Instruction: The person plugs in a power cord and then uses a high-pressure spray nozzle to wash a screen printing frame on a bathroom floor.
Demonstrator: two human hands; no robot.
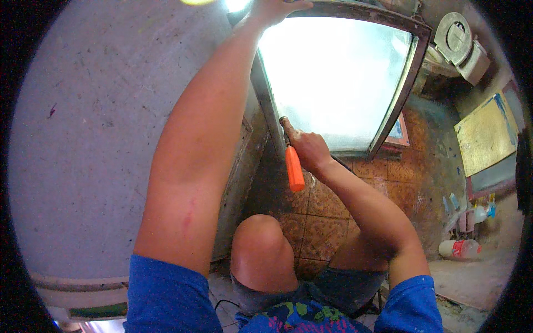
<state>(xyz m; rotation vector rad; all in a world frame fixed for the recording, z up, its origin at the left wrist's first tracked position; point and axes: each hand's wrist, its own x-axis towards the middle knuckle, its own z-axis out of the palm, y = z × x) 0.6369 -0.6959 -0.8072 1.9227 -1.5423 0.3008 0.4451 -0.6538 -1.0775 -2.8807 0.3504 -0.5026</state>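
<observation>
A window sash of frosted, brightly lit glass in a dark worn frame (423, 41) stands tilted in front of me. My left hand (273, 10) holds the frame's upper left corner, its fingers reaching along the top edge and partly cut off by the picture's rim. My right hand (310, 149) is closed around the metal part of an orange-handled tool (295, 169) at the sash's lower left side. The handle points down toward me. The tool's working end lies against the inner edge of the frame, and its exact kind is hidden by my fingers.
A grey wall panel (100, 139) fills the left. Brown patterned tiles (325, 233) cover the floor. At the right are a toilet seat (454, 39), a yellowish board (487, 136) and a plastic bottle with a red label (459, 248). My bent knee (258, 244) is close below the sash.
</observation>
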